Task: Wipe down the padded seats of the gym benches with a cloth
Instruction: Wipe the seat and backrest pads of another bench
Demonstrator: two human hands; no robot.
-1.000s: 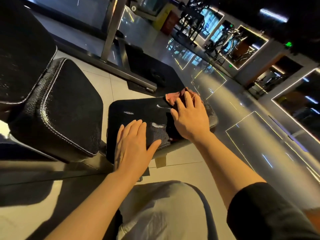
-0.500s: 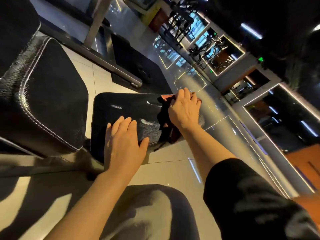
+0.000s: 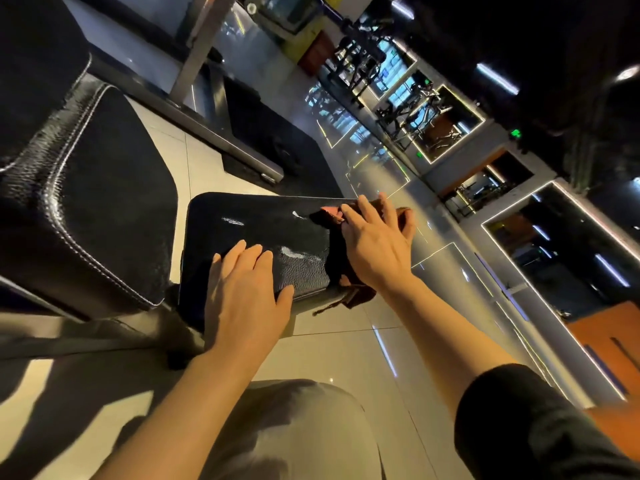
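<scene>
Two bare hands rest on a small black padded seat (image 3: 263, 233); no brand or lettering can be read on it. Left hand (image 3: 247, 292): flat, fingers straight and together, thumb spread along the seat's near edge. Right hand (image 3: 375, 244): palm down, fingers extended and slightly spread, pressing a reddish-brown cloth (image 3: 346, 268) against the seat's right end. Cloth drapes over that end, one corner hanging below the near edge. Larger black pad (image 3: 104, 202) with white stitching lies just left, a narrow gap between the two. Pale tiled floor (image 3: 332, 341) stretches open to the right and near side.
</scene>
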